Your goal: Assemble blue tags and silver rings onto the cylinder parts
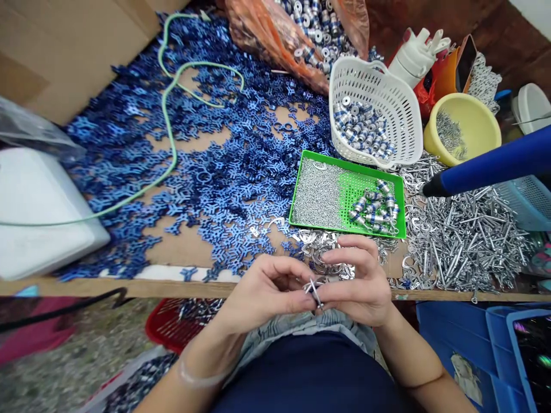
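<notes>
Head view, hands: we see the left hand (269,289) and right hand (364,287) pinching one metal part (314,291) at the near edge of the tabletop (178,244), likely for steadiness.
Green tray (350,164): just beyond the hands, we suppose for short reaches to its silver bits (318,195) and cylinders (373,211).
Blue pieces (258,152): spread loose, perhaps so singles lift easily.
Rods (469,235): heaped at right, seemingly kept separate.

Navy top (318,373), pale lower garment (297,326), whitish bangle (200,381) round the left forearm (210,353)

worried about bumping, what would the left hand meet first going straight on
The left hand would likely meet the right hand, just past the small metal part between them; depth is unclear.
</notes>
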Motion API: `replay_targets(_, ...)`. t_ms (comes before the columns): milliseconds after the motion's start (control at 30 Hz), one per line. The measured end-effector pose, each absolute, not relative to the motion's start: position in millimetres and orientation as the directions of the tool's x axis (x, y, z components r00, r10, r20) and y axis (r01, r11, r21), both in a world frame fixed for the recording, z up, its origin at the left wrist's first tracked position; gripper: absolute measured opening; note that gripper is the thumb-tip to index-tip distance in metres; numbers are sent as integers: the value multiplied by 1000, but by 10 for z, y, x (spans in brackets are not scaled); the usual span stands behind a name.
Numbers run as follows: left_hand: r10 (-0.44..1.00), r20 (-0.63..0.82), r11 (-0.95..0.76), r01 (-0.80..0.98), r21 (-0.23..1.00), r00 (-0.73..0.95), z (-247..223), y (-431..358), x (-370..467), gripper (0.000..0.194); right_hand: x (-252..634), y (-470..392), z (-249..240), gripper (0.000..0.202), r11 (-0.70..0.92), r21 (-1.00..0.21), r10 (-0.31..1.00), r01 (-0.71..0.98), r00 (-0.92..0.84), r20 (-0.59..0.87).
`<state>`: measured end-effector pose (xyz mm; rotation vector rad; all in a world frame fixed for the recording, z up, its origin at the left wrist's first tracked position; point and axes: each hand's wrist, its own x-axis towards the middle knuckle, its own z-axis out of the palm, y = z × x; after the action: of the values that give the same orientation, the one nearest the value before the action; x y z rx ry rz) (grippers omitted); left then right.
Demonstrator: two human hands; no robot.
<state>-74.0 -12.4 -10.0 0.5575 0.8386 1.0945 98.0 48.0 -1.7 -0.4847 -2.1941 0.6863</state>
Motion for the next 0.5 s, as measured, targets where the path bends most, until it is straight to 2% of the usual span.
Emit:
replay_targets(167,931,-281,361,-490,794,232,-116,-130,-775,16,942,456,22,12,741,-656,594,142,-595,542)
replay_targets(333,893,-336,448,-543,710,299,-192,-144,-756,17,902,427,75,13,695,-694,633,188,-617,467)
replay_targets(500,885,-408,453,-618,643,225,-186,-128,-683,20,951,464,68,22,560,-781,754,278,-562,340)
